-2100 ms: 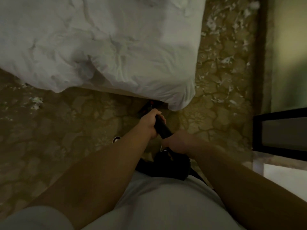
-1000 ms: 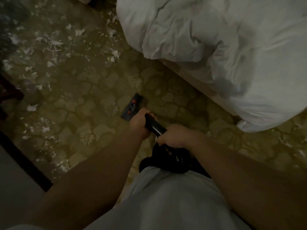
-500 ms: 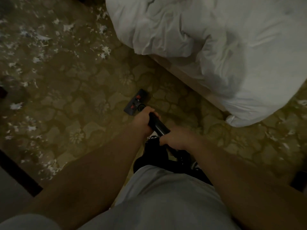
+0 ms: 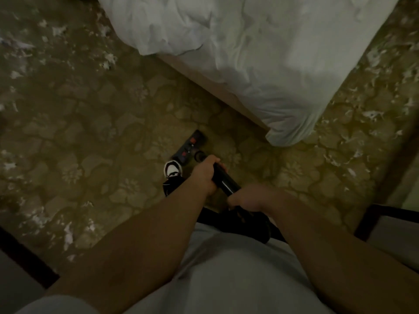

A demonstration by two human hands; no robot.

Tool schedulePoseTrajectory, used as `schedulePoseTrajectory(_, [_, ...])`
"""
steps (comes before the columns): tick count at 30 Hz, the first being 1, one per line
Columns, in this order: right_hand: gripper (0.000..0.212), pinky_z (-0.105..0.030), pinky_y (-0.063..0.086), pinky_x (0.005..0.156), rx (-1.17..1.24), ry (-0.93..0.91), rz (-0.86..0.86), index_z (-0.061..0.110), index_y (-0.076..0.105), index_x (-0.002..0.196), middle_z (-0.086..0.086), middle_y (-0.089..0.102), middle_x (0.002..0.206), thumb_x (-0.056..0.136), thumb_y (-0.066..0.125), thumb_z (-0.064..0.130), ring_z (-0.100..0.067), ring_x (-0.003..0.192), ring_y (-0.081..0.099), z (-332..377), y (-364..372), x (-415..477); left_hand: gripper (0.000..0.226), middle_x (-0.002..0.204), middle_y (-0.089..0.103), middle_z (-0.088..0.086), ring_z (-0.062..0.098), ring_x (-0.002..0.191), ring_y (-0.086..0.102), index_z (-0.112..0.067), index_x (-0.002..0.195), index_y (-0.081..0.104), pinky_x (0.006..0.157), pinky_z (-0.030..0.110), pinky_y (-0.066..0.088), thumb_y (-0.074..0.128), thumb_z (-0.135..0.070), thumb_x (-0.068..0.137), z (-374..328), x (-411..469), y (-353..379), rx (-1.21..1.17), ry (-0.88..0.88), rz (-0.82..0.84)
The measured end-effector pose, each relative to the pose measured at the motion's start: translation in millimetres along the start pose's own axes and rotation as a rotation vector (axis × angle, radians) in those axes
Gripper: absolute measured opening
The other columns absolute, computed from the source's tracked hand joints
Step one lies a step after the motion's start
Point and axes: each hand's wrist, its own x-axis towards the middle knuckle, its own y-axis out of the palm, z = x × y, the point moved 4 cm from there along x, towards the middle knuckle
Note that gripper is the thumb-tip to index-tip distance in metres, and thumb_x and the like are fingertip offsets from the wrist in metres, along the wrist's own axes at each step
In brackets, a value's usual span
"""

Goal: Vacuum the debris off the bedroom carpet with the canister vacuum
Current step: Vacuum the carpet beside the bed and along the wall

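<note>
A black vacuum wand (image 4: 224, 181) slants down to its floor head (image 4: 190, 147), which lies flat on the patterned carpet (image 4: 90, 132) just beside the bed corner (image 4: 288, 132). The left hand (image 4: 205, 175) has its fingers closed around the wand low down; the right hand (image 4: 249, 198) grips it higher, near a dark hose (image 4: 247, 223). The tube looks stiff and light, best steered two-handed like this. White debris (image 4: 106, 60) litters the carpet far left and right. A shoe (image 4: 173, 171) stands next to the head.
</note>
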Motion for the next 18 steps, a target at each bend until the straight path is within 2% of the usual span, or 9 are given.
schedulePoseTrajectory(4, [0.029,-0.032,0.056,0.064,-0.045,0.009,0.044,0.008,0.071,0.111,-0.014,0.075,0.101,0.09,0.072,0.027,-0.026,0.077,0.069,-43.0,1.4,-13.4,0.015,0.063,0.055,0.008,0.022,0.059,0.054,-0.008,0.077,0.053,0.064,0.037,0.053,0.06,-0.01,0.09,47.5,-13.2,9.2,-0.026,-0.006,-0.044])
schedulePoseTrajectory(9, [0.044,-0.039,0.055,0.072,-0.049,0.031,0.079,0.001,0.076,0.107,-0.026,0.077,0.109,0.072,0.075,0.027,-0.031,0.08,0.069,-70.5,-0.2,-29.1,0.018,0.065,0.056,0.008,0.022,0.062,0.055,-0.008,0.074,0.054,0.061,0.037,0.051,0.062,-0.013,0.09,80.6,-30.0,17.1,-0.015,-0.057,-0.056])
schedulePoseTrajectory(13, [0.023,-0.038,0.059,0.069,-0.011,0.03,0.09,-0.001,0.075,0.098,-0.017,0.076,0.083,0.083,0.074,0.016,-0.031,0.072,0.072,-75.7,11.5,-33.4,0.021,0.067,0.056,0.008,0.022,0.063,0.056,-0.009,0.072,0.054,0.062,0.037,0.051,0.06,-0.014,0.091,88.5,-35.4,6.6,-0.001,-0.02,-0.045])
schedulePoseTrajectory(18, [0.018,-0.035,0.058,0.067,-0.081,-0.029,0.074,0.001,0.074,0.092,-0.019,0.078,0.083,0.086,0.072,0.018,-0.028,0.066,0.072,-51.4,41.1,-43.7,0.021,0.058,0.057,0.003,0.019,0.055,0.057,-0.011,0.074,0.054,0.058,0.03,0.051,0.058,-0.018,0.092,81.3,-41.4,-32.9,-0.066,0.024,-0.055])
